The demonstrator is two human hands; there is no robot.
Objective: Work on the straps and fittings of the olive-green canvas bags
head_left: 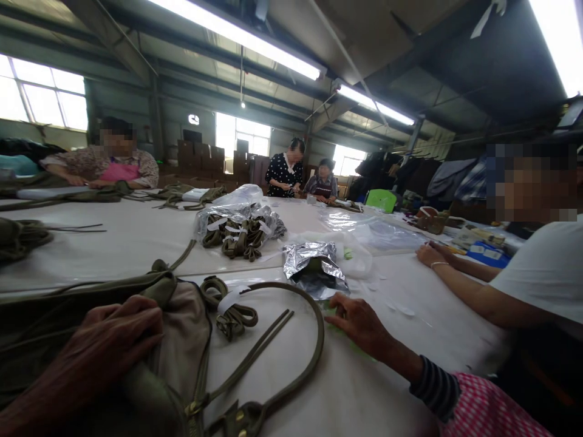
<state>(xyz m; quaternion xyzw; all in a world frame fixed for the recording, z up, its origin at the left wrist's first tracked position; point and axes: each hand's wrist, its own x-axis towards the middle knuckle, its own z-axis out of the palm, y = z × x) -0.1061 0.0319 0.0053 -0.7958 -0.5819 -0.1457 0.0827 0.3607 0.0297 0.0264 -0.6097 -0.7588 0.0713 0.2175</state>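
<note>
An olive-green fabric bag (pixel 182 328) with a brass zip and a long strap lies on the near left of the white table. My left hand (pixel 116 340) is on it, fingers bent and pressed together over the cloth. Beside the bag rests a folded strap bundle (pixel 232 312) with a white paper band. The bag's strap (pixel 319 340) curves out toward my right hand (pixel 359 321). That hand's fingers are drawn together low at the table, next to an open silver foil pouch (pixel 314 267). Something greenish shows under the fingertips; I cannot make out what they hold.
Banded strap bundles (pixel 243 237) lie in a clear plastic bag beyond. Flat plastic sheets (pixel 373 230) spread toward the back. At the right, a co-worker's hands (pixel 432 255) rest at the table edge near a blue packet (pixel 487 255). Several other people work at the far side.
</note>
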